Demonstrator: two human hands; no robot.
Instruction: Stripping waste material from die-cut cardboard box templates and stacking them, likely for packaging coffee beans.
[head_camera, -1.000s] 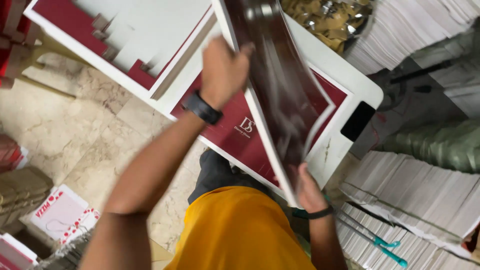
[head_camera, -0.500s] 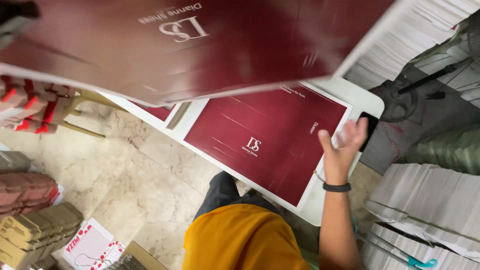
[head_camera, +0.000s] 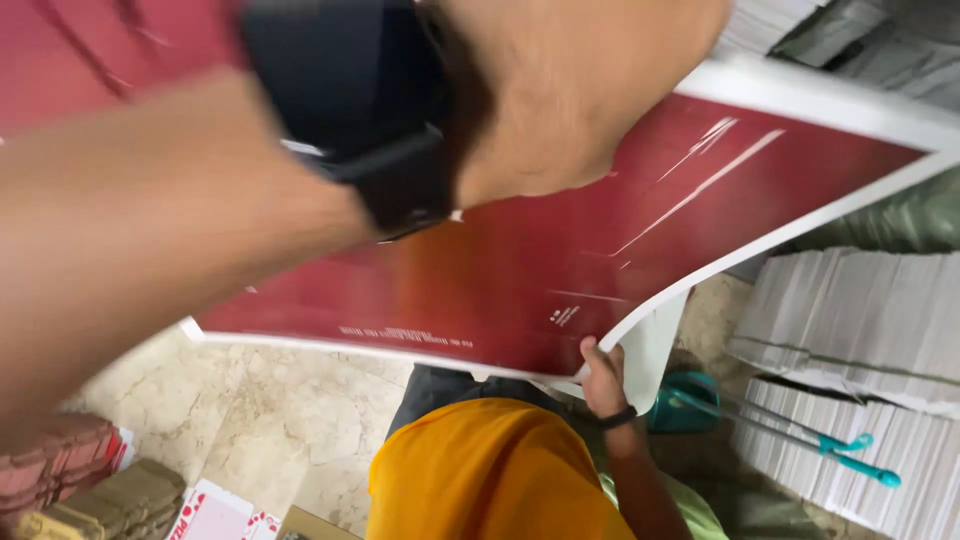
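Maroon sheet (head_camera: 600, 250) pinched at its edge by right hand (head_camera: 603, 372); blurred left hand (head_camera: 570, 90), grip unclear.

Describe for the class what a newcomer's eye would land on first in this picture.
First comes the blurred left hand, close to the camera along the top, with a black watch on its wrist. Behind it spreads a big dark red sheet with a white border, gripped at its lower edge by the right hand. White paper stacks fill the right side.

My printed sheet (head_camera: 560, 270) is deep maroon with a white border (faint white lines); my shirt (head_camera: 490, 470) is orange, wristwatch (head_camera: 360, 110) black.
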